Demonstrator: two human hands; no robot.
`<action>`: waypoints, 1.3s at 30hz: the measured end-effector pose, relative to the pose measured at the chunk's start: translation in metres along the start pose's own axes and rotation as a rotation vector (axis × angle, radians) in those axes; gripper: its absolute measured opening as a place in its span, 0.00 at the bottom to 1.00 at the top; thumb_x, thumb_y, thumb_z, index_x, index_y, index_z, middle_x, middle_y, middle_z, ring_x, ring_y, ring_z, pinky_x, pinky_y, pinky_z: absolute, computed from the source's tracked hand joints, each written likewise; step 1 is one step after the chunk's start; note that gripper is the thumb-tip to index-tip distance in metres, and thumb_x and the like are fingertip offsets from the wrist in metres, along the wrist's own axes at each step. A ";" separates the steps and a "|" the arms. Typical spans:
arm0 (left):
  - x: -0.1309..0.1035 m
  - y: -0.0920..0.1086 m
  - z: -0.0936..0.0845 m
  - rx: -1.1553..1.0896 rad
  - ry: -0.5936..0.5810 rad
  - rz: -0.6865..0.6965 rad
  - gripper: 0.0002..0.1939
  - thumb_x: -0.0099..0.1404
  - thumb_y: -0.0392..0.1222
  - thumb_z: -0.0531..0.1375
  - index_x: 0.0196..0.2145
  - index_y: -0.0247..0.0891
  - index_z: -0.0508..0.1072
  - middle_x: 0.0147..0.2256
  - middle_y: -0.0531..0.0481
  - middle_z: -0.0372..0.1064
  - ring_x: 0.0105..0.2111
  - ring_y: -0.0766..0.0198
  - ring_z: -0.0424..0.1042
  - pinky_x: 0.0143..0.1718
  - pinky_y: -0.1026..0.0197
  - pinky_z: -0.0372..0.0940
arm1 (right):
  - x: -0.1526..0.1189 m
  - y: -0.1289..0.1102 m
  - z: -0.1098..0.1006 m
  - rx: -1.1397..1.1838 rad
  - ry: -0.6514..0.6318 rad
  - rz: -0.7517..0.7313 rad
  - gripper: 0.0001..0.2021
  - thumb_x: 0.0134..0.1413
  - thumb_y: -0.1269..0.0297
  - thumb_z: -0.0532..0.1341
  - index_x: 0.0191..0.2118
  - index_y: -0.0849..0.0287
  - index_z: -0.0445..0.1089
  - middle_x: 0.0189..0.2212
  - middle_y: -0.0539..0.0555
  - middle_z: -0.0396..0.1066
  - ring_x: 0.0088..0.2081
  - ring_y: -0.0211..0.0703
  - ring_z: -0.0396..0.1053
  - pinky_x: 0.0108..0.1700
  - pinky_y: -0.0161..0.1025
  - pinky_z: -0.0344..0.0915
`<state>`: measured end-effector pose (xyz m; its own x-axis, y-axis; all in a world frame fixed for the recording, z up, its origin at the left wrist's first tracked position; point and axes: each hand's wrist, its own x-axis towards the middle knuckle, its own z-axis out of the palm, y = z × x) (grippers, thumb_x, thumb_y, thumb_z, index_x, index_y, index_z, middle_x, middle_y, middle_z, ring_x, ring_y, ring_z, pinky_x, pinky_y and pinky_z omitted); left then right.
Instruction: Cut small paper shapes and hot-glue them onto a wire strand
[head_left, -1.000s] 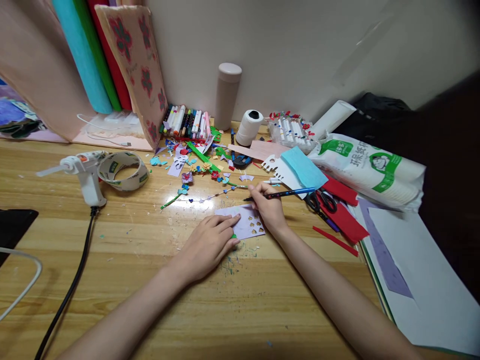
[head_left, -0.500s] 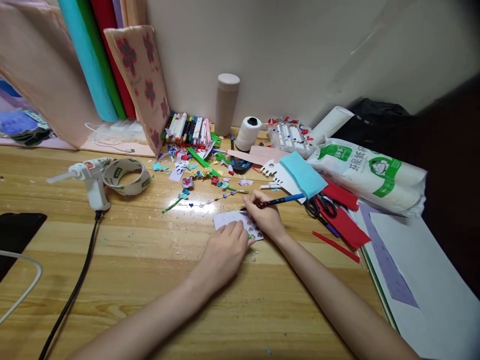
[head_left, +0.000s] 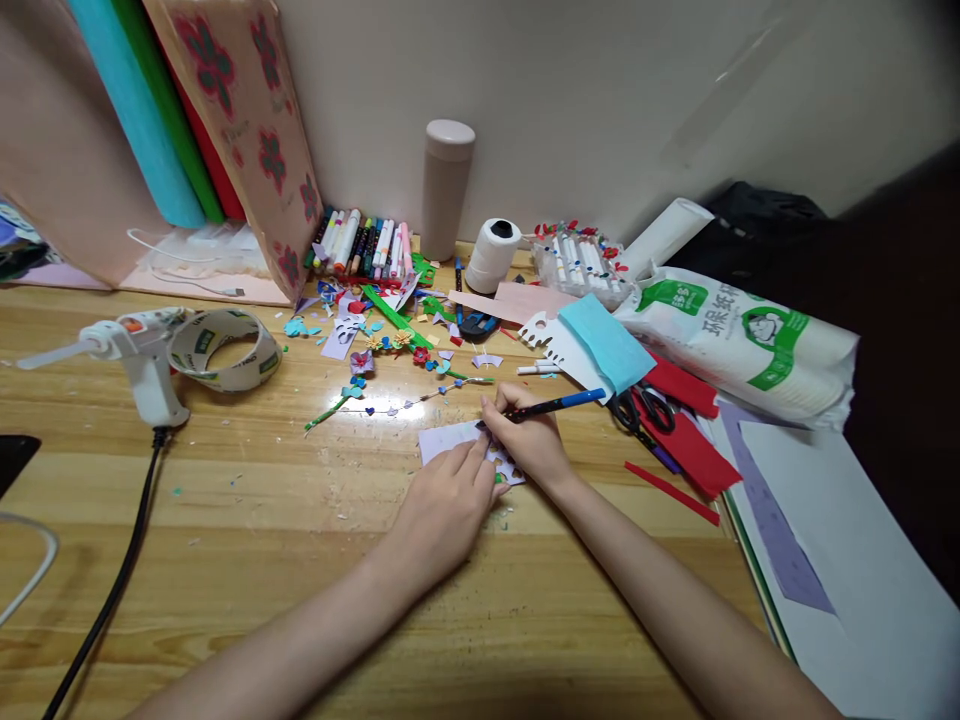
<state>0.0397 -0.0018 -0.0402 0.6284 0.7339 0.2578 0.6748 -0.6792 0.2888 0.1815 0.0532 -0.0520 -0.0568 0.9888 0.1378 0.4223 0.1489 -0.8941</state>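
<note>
A small lilac sheet of paper [head_left: 442, 440] with cut-out holes along its right side lies on the wooden table. My left hand [head_left: 450, 495] holds it down, fingers bent together over its lower middle. A bit of green shows by the fingertips. In my right hand [head_left: 531, 445] is a slim dark pen [head_left: 559, 403] with a blue end, slanting left and down. Its tip is at the sheet's upper edge, near my left fingers; whether it touches I cannot tell. Just beyond lies a string of small paper flowers [head_left: 405, 405] with green ends.
At left are a glue gun [head_left: 146, 365] and a tape roll [head_left: 225, 350]. Markers [head_left: 367, 245], a tumbler [head_left: 448, 190] and a thread spool [head_left: 491, 258] stand along the back among paper scraps. Scissors [head_left: 643, 408], red paper [head_left: 694, 450] and wrapped cups [head_left: 750, 340] are at right.
The view has shifted slightly, so the glue gun and tape appear farther left. My left fingers have moved slightly closer to the pen tip. The pen stays in my right hand.
</note>
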 end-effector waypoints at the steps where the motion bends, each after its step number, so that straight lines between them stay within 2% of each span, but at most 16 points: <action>1: 0.000 0.000 0.000 -0.004 0.004 -0.001 0.12 0.67 0.40 0.49 0.39 0.29 0.67 0.49 0.32 0.66 0.46 0.50 0.69 0.43 0.49 0.67 | 0.000 0.000 0.000 -0.012 0.001 -0.008 0.16 0.54 0.64 0.55 0.19 0.57 0.50 0.16 0.44 0.50 0.21 0.35 0.50 0.24 0.33 0.49; 6: -0.001 -0.001 0.001 -0.047 0.001 -0.014 0.12 0.68 0.41 0.48 0.39 0.30 0.67 0.50 0.32 0.66 0.46 0.51 0.69 0.42 0.48 0.67 | -0.001 0.000 0.000 -0.052 0.055 -0.020 0.15 0.51 0.68 0.54 0.19 0.57 0.47 0.16 0.44 0.47 0.20 0.35 0.48 0.23 0.34 0.46; 11: -0.003 -0.001 0.001 -0.047 0.015 -0.013 0.12 0.68 0.41 0.48 0.39 0.31 0.67 0.50 0.33 0.66 0.47 0.51 0.69 0.42 0.49 0.68 | -0.001 0.000 -0.001 -0.030 0.083 -0.017 0.14 0.49 0.69 0.54 0.19 0.57 0.48 0.16 0.45 0.49 0.21 0.35 0.49 0.24 0.33 0.47; 18: -0.006 0.000 0.002 -0.016 0.027 -0.005 0.12 0.68 0.41 0.48 0.39 0.31 0.66 0.51 0.34 0.65 0.50 0.53 0.68 0.47 0.53 0.67 | -0.001 0.000 -0.001 -0.037 0.027 -0.036 0.14 0.49 0.69 0.54 0.19 0.57 0.49 0.16 0.45 0.49 0.20 0.35 0.48 0.23 0.34 0.46; 22: -0.007 0.000 0.002 -0.037 0.016 -0.008 0.12 0.69 0.41 0.47 0.35 0.32 0.66 0.51 0.34 0.65 0.49 0.53 0.68 0.44 0.54 0.69 | -0.002 -0.001 -0.002 -0.022 -0.015 -0.026 0.15 0.51 0.67 0.54 0.18 0.57 0.49 0.15 0.44 0.48 0.20 0.35 0.48 0.23 0.34 0.46; 26: -0.007 0.000 0.001 -0.035 0.015 -0.010 0.12 0.69 0.41 0.46 0.35 0.33 0.66 0.51 0.34 0.65 0.49 0.53 0.69 0.43 0.54 0.69 | -0.002 -0.002 -0.002 0.036 -0.009 0.018 0.15 0.51 0.65 0.54 0.18 0.57 0.49 0.15 0.44 0.50 0.19 0.34 0.49 0.23 0.34 0.48; 32: -0.007 0.001 0.001 -0.047 0.034 -0.001 0.12 0.69 0.41 0.47 0.34 0.32 0.66 0.50 0.33 0.66 0.48 0.53 0.69 0.42 0.54 0.70 | -0.002 0.000 -0.001 -0.011 -0.031 -0.012 0.15 0.52 0.65 0.54 0.18 0.57 0.50 0.16 0.44 0.49 0.20 0.34 0.49 0.24 0.34 0.47; 39: -0.006 0.002 0.002 -0.031 0.053 -0.002 0.13 0.69 0.42 0.47 0.35 0.31 0.66 0.48 0.34 0.68 0.47 0.53 0.70 0.44 0.54 0.69 | -0.002 0.003 -0.001 0.007 0.010 0.013 0.16 0.55 0.63 0.55 0.20 0.57 0.51 0.17 0.44 0.52 0.21 0.35 0.52 0.25 0.33 0.50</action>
<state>0.0379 -0.0072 -0.0434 0.6050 0.7354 0.3053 0.6634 -0.6776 0.3176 0.1835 0.0522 -0.0549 -0.0423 0.9905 0.1307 0.4165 0.1364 -0.8988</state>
